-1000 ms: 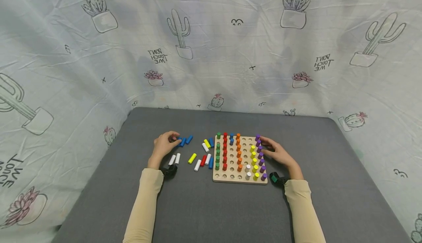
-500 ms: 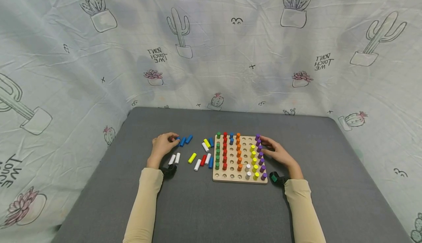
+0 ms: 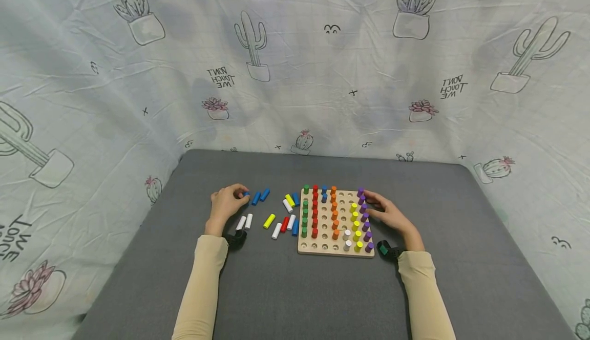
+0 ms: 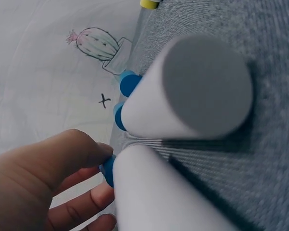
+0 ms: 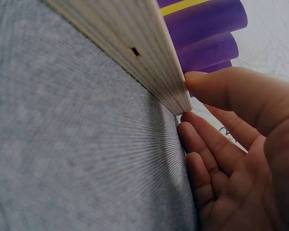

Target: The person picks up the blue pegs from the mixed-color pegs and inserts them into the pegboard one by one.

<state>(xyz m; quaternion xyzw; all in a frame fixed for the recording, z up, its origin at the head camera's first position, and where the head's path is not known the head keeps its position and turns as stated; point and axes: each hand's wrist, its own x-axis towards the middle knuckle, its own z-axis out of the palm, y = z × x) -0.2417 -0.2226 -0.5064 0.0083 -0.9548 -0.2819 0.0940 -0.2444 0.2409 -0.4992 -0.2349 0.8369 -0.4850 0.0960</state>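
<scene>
Blue peg in left grip (pinched).

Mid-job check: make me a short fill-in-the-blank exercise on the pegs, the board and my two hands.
1. The left hand pinches a peg colored ____.
2. In the wooden pegboard, the column nearest the right hand holds only ____ pegs.
3. Exactly ____ blue pegs stand in the pegboard.
4. Among the loose pegs on the gray table, only one is ____.

Missing words: blue; purple; two; red.
</scene>
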